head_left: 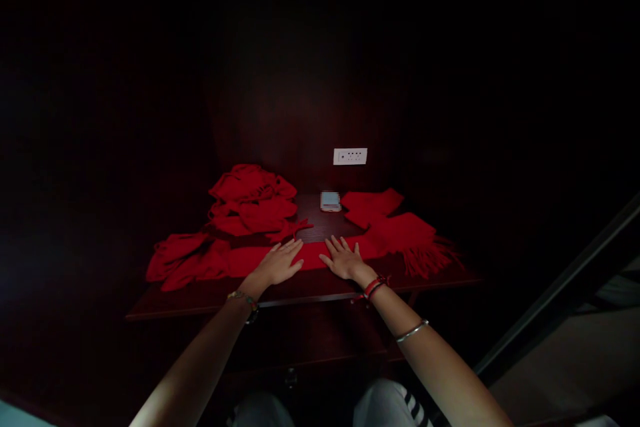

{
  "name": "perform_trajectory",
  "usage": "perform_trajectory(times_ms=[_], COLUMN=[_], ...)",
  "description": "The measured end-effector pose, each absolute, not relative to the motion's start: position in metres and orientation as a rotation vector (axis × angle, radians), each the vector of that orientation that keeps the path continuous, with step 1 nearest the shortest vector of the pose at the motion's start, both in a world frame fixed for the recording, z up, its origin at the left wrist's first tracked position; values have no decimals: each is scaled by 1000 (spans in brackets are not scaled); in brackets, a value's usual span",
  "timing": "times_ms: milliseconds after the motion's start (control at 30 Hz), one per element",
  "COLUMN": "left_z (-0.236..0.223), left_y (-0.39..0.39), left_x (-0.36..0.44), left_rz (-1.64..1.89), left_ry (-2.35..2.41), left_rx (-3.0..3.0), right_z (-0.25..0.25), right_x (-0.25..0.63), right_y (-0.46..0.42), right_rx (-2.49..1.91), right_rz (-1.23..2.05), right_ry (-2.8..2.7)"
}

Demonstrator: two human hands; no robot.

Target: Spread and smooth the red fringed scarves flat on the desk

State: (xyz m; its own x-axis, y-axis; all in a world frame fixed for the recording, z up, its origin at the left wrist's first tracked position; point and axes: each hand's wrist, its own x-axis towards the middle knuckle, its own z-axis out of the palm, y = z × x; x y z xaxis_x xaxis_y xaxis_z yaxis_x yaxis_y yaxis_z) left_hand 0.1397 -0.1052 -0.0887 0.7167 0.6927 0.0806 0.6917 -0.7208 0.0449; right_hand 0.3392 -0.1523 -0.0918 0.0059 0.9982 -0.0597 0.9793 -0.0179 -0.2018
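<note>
A long red scarf (311,256) lies in a flat strip across the dark desk, with a fringed end (425,253) at the right. My left hand (278,263) rests on the strip, palm down, fingers stretched forward. Just to its right, my right hand (343,259) also lies flat on the scarf with its fingers spread. The scarf's left part (193,260) is bunched and wrinkled. Behind it sits a crumpled heap of red cloth (255,197). Another red piece (371,205), folded over, lies behind the strip at the right.
A phone (331,201) with a lit screen lies at the back of the dark wooden desk (300,291). A white power socket (350,157) is on the back wall. The desk's front edge runs below my wrists, and my knees (385,403) are under it.
</note>
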Motion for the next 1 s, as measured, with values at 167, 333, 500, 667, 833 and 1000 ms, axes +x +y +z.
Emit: perform_trajectory(times_ms=[167, 333, 500, 667, 833, 1000], left_z=[-90, -90, -87, -86, -89, -93], left_y=[-103, -106, -109, -109, -106, -100], left_x=[141, 141, 140, 140, 140, 138], left_rz=[142, 178, 130, 108, 103, 98], left_ry=[1187, 1225, 1273, 1247, 1255, 1242], left_rx=[2883, 2889, 2886, 2887, 2888, 2915], right_z=[-82, -77, -85, -83, -79, -83], right_x=[370, 343, 355, 391, 343, 332], right_y=[-162, -162, -162, -166, -161, -153], right_rx=[-2315, -1910, -1982, -2191, -1892, -1843], right_rz=[285, 186, 259, 179, 128, 240], right_ry=[-2028, -2296, -2395, -2263, -2328, -2431])
